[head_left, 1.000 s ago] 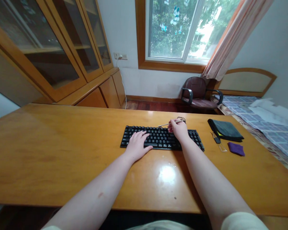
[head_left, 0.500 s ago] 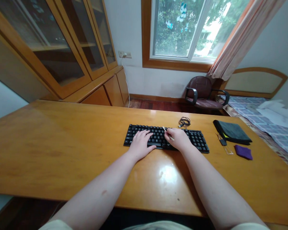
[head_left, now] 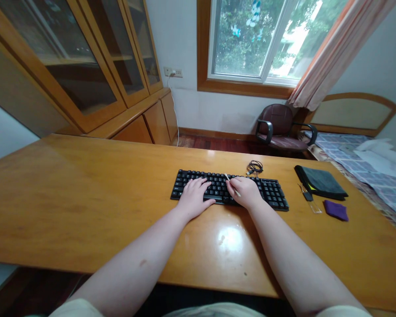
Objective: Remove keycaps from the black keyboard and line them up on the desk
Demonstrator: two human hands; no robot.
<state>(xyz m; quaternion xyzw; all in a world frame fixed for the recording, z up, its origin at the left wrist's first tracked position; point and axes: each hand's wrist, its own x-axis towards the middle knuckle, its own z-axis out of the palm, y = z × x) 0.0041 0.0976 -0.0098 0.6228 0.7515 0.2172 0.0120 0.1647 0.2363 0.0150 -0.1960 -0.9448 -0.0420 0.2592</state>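
Our right hand [head_left: 245, 192] covers part of the black keyboard [head_left: 273, 194], so we cannot see the keys under it; our left hand [head_left: 196, 198] hides more of them farther left. The fist also conceals the middle of a slim pale stick [head_left: 226, 177], whose two ends show, and we cannot tell whether its far tip touches the keys. That right grip is narrow, closed around the stick. The left grip is wide: the fingers lie spread over the keys, the thumb out toward the near edge. The cabinet [head_left: 119, 115] is cut off at the far left, the window [head_left: 247, 53] at the top, the bed [head_left: 339, 145] at the right.

We count one keyboard, lying on the desk [head_left: 95, 198] right of its middle, and one stick. One coiled cable [head_left: 255, 166] lies just beyond the keyboard. To the right we count three things: one dark folded cloth [head_left: 321, 181], one purple cloth [head_left: 335, 210] nearer us, and one small black tool [head_left: 307, 196] with wire loops, too small to make out fully. One chair [head_left: 277, 123] stands beyond the desk.
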